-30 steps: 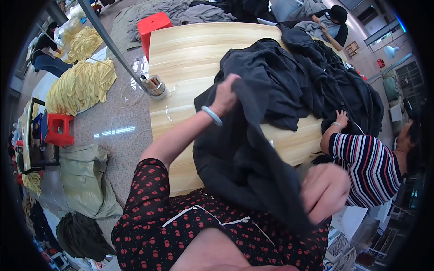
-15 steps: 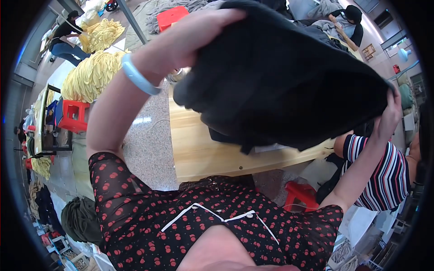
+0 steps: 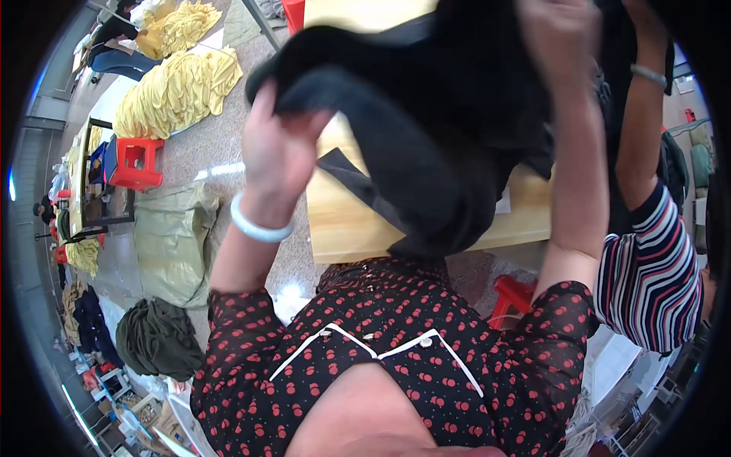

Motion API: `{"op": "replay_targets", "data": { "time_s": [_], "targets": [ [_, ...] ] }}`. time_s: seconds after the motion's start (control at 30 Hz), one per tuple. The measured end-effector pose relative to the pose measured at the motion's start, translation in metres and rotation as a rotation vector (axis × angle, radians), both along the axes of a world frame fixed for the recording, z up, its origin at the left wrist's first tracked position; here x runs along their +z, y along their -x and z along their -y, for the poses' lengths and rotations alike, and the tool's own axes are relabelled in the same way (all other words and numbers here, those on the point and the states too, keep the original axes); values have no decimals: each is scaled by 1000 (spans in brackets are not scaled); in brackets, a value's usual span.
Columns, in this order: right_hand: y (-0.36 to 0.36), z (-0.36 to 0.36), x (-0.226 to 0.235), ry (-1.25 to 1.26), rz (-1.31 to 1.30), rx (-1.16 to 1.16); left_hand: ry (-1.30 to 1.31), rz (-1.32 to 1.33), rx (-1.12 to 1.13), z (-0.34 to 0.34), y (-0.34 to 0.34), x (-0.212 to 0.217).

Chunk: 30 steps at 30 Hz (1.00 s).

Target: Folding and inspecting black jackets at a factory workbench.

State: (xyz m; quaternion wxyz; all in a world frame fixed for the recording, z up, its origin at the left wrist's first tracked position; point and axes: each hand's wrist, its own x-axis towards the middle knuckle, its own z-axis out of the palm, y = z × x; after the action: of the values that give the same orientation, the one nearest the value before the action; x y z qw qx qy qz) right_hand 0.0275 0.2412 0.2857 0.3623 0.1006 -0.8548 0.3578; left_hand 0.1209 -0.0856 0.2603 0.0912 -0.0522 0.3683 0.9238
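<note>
Left hand (image 3: 280, 156) holding a black garment (image 3: 457, 167) by its edge, blurred right hand (image 3: 562, 34) clenching it farther out, its folds hanging over a wood-grain table (image 3: 346, 232)

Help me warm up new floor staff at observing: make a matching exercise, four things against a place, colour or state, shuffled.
Things:
1. Dark garment
2. Wearer's bangle
3. Table
4. Co-worker's sleeve

Descriptions:
A. striped
B. lifted, partly covering left hand
C. light wood-coloured
D. around left wrist

Pairs: 1-B, 2-D, 3-C, 4-A
</note>
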Motion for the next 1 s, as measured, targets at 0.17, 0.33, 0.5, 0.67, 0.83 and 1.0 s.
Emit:
{"op": "replay_targets", "data": {
  "time_s": [0.17,0.33,0.5,0.67,0.83,1.0],
  "targets": [
    [-70,123,-76,-188,312,403,367,557,-28,124,-30,-180],
    [-130,88,-221,-259,899,569,684,662,97,150,-40,-237],
    [-170,104,-292,-176,1140,277,2070,-426,483,147,-30,-267],
    [-183,130,-277,-157,1090,251,1541,-482,-356,84,-26,-248],
    [-213,145,-230,-42,785,543,1517,-973,-594,27,-30,-219],
    [-207,139,-222,295,1615,769,1422,-1096,-861,26,-34,-201]
  ]
}}
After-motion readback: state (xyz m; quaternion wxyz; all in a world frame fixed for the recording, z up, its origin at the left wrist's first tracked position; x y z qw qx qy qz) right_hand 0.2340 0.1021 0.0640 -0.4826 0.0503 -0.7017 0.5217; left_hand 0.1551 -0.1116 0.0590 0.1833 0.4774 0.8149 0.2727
